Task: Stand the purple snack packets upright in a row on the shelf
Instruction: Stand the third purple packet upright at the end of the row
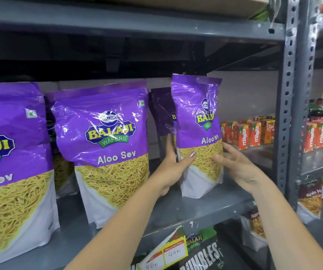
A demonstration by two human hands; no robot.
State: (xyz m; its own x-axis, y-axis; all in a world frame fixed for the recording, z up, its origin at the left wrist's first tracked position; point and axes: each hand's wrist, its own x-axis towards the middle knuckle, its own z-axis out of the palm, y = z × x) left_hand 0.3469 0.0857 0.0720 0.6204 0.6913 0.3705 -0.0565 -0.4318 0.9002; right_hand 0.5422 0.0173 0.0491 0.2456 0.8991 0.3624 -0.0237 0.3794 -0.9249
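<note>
Purple Aloo Sev packets stand upright on the grey shelf (199,207). One packet (10,164) is at the far left and a second (108,152) stands beside it, with more behind them. A third packet (197,121) stands at the right end of the row, turned slightly sideways. My left hand (173,164) grips its left edge, thumb across the front. My right hand (234,164) touches its right side with fingers spread. Another purple packet (161,112) stands behind the held one, partly hidden.
A grey perforated upright post (291,106) bounds the shelf on the right. Orange juice cartons (248,133) stand at the back right and on the neighbouring rack. Below the shelf hang a price tag (174,250) and dark snack bags. Another shelf board runs overhead.
</note>
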